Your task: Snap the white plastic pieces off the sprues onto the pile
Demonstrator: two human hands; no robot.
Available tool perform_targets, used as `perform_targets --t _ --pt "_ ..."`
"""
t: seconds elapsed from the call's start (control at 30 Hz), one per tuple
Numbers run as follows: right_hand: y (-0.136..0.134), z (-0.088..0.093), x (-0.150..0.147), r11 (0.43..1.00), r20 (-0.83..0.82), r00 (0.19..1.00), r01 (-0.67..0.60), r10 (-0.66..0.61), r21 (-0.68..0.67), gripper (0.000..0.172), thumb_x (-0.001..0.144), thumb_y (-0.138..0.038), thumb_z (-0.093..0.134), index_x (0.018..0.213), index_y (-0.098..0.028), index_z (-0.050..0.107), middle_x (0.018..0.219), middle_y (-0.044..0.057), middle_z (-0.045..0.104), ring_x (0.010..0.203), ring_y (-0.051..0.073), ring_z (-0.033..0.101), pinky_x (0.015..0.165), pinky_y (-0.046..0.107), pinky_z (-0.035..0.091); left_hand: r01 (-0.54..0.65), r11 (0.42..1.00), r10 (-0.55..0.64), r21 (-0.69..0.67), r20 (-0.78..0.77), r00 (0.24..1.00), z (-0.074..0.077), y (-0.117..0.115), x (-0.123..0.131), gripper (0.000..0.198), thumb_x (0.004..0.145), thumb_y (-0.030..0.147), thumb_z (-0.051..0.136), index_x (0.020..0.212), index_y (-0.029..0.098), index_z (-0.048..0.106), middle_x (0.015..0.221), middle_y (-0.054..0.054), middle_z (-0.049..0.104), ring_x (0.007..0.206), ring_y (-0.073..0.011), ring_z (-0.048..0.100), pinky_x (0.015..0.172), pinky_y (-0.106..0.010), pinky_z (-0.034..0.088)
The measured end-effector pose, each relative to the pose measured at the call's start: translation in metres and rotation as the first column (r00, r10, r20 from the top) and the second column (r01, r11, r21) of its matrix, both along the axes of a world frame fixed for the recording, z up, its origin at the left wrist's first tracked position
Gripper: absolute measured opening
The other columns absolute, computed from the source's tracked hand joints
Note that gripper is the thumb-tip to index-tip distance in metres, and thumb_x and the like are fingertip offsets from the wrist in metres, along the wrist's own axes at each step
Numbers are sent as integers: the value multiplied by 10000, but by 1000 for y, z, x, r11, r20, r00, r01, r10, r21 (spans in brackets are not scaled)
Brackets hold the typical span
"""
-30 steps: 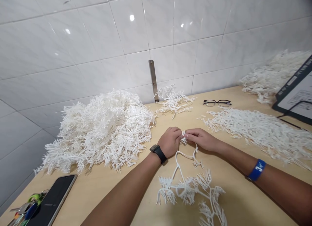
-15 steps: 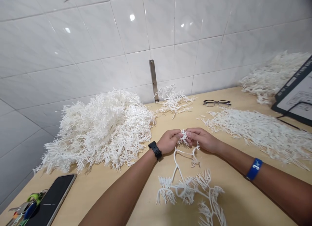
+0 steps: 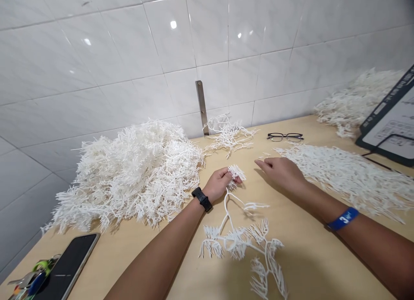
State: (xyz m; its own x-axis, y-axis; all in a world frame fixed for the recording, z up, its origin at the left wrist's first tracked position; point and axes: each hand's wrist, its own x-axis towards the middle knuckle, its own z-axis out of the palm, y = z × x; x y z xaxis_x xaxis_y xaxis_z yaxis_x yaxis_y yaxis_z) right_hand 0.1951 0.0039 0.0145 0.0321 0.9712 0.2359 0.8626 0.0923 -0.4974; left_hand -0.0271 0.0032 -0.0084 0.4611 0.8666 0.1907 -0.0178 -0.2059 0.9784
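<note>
My left hand (image 3: 221,182), with a black watch on the wrist, pinches one tufted end of a white branched plastic sprue (image 3: 229,218). The rest of this sprue, with its fringed twigs, hangs down and spreads over the table in front of me. My right hand (image 3: 280,170), wearing a blue wristband, is apart from the sprue, at the left end of a flat heap of loose white plastic twigs (image 3: 343,177). Its fingers are curled closed; whatever they may hold is hidden.
A tall pile of white sprues (image 3: 136,175) stands at left. A small tangle of bare stems (image 3: 229,134) lies by the metal bracket (image 3: 202,108). Around are glasses (image 3: 284,137), a phone (image 3: 73,263), keys (image 3: 29,279), another white heap (image 3: 359,99) and a dark-framed board (image 3: 393,123).
My right hand has left the sprue and moved right, toward the loose twigs. My left hand keeps its hold on the tufted end, and the hanging sprue has shifted slightly left.
</note>
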Motion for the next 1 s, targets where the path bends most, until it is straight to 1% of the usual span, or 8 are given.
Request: perform_targets --t 0.17,0.27,0.43,0.53,0.67,0.83,0.93,1.0 --pt "-18 4 -20 959 -183 945 -247 271 142 471 905 -482 433 555 -196 297 500 -31 337 523 118 336 527 273 235 43 992 -15 118 -232 973 5 -9 3 324 913 345 424 778 121 615 769 -66 655 732 -148 585 721 -258 431" --pt "-25 3 -29 917 -188 899 -379 396 122 467 895 -470 454 553 -193 298 511 -40 313 526 108 320 526 266 231 58 963 57 264 -407 912 5 -14 5 292 913 295 402 746 147 591 707 -31 624 663 -134 537 639 -245 387" --pt "-25 -5 -33 902 -142 893 -432 427 -10 491 845 -514 525 537 -188 329 509 -44 315 520 100 293 509 268 202 100 842 270 530 -575 772 4 -17 8 275 910 265 394 683 181 524 689 -38 579 663 -161 484 629 -279 346" --pt "-22 -9 -33 884 -184 870 -467 458 -9 464 874 -481 481 538 -186 356 511 -39 323 524 104 299 506 267 207 101 806 317 583 -570 758 4 -16 7 250 914 231 379 712 188 519 751 -58 590 747 -186 507 691 -294 374" --pt "-20 -9 -33 813 -367 757 -583 540 -5 413 886 -448 480 575 -181 429 555 -33 370 556 108 328 520 257 241 96 827 222 554 -478 850 3 -12 6 273 938 231 354 742 180 537 793 -66 603 792 -179 522 763 -294 398" --pt "-19 -12 -32 704 -654 534 -710 536 -3 442 914 -492 472 610 -172 497 583 0 495 565 124 443 570 275 339 73 918 76 389 -353 932 1 -9 4 296 938 292 388 753 158 577 759 -43 603 743 -153 527 726 -269 401" --pt "-19 -15 -32 677 -749 442 -736 493 11 445 912 -511 487 635 -165 530 585 16 523 560 131 468 584 288 368 36 958 39 286 -252 967 0 -7 3 310 917 338 439 725 140 580 716 -30 590 709 -141 519 716 -265 404" --pt "-19 -14 -33 698 -797 399 -715 454 40 425 894 -520 518 666 -164 556 601 21 527 570 137 471 588 293 379 -10 982 37 190 -142 989 0 -4 1 342 901 404 473 737 129 593 717 -37 599 698 -138 528 703 -264 415"
